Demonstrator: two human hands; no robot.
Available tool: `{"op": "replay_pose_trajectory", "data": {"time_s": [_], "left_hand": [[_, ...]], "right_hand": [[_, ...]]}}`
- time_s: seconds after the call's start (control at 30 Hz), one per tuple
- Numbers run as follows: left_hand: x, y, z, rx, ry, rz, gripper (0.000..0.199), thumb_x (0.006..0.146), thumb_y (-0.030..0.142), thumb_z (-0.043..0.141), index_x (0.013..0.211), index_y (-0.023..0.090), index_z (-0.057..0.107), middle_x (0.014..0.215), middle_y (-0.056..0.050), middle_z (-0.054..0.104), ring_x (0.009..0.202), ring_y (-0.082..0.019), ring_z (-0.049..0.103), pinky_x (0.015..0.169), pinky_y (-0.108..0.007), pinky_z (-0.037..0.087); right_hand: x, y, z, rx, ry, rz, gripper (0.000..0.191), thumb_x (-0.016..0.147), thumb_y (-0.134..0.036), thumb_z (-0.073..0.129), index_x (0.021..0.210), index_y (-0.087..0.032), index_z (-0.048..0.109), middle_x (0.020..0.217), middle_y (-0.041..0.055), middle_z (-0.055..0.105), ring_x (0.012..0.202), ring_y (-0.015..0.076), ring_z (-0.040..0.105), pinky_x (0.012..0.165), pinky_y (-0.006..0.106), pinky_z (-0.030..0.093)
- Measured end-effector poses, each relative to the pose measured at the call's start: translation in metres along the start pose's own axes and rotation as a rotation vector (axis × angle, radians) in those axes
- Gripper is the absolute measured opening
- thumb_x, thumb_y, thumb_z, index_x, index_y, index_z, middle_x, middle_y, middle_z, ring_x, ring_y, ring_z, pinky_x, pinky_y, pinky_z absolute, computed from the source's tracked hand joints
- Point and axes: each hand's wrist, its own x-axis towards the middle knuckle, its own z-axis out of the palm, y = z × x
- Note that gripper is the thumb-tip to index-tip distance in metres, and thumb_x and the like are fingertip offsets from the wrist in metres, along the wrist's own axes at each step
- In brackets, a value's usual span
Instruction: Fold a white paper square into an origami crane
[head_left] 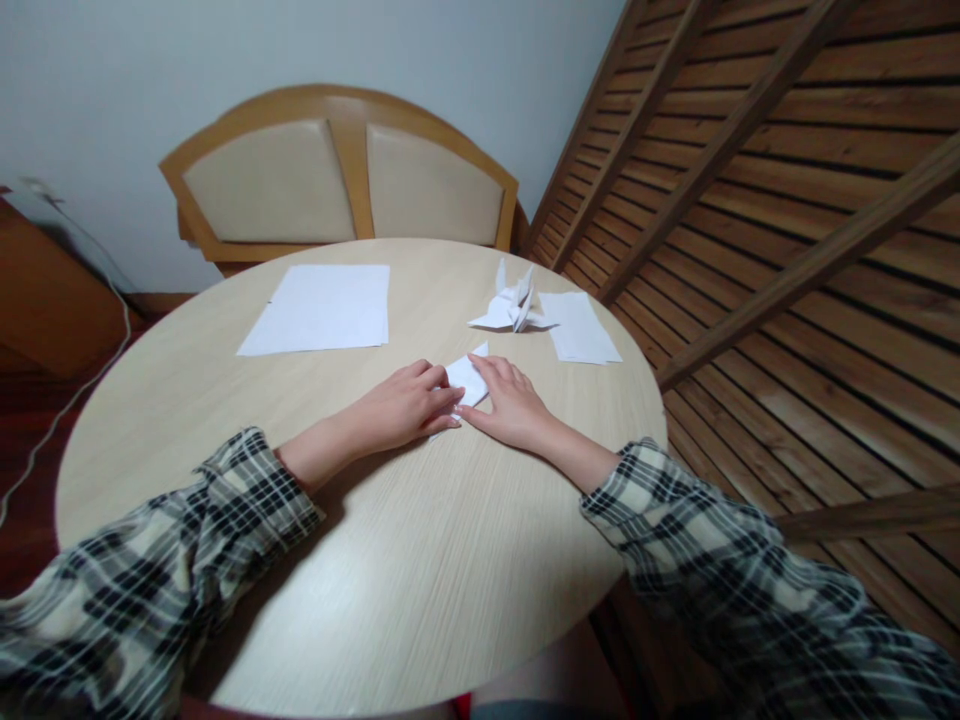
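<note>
A small piece of folded white paper (466, 380) lies on the table between my two hands, one pointed corner facing away from me. My left hand (412, 402) holds its left side, fingers curled and thumb low by the near edge. From the right, my right hand (510, 400) grips the same paper, its thumb at the near edge and its forefinger near the far corner. Both hands cover part of the paper, so its full shape is hidden. Just beyond them stands a finished-looking origami crane (513, 303) of white paper, touched by neither hand.
Flat white sheets (322, 308) lie at the far left of the round wooden table (450, 560). A smaller stack of white paper (581, 328) is right of the crane. Behind are a padded headboard (270, 185) and, at right, a slatted wooden panel (810, 250).
</note>
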Motion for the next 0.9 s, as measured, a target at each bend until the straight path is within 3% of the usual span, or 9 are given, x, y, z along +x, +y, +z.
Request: {"op": "replay_pose_trajectory", "data": {"time_s": [0.33,0.9], "left_hand": [[0.0017,0.0009,-0.0039,-0.018,-0.027,-0.017,0.045,0.105,0.047,0.043,0.126,0.013,0.066,0.104,-0.014,0.060,0.096,-0.027,0.052,0.086,-0.038,0.045],[0.0013,0.0017,-0.0035,-0.030,-0.005,-0.020,0.049,0.104,0.051,0.042,0.122,0.014,0.068,0.101,-0.014,0.060,0.093,-0.027,0.052,0.084,-0.039,0.045]], "right_hand": [[0.0012,0.0046,0.0015,-0.002,0.011,-0.016,0.073,0.091,-0.046,0.062,0.154,-0.018,0.037,0.149,0.0167,0.049,0.139,0.0311,0.044,0.115,0.048,0.037],[0.0027,0.0064,-0.0016,-0.025,-0.037,0.006,0.061,0.099,-0.033,0.048,0.155,-0.014,0.036,0.153,0.0173,0.046,0.140,0.0310,0.044,0.118,0.048,0.035]]}}
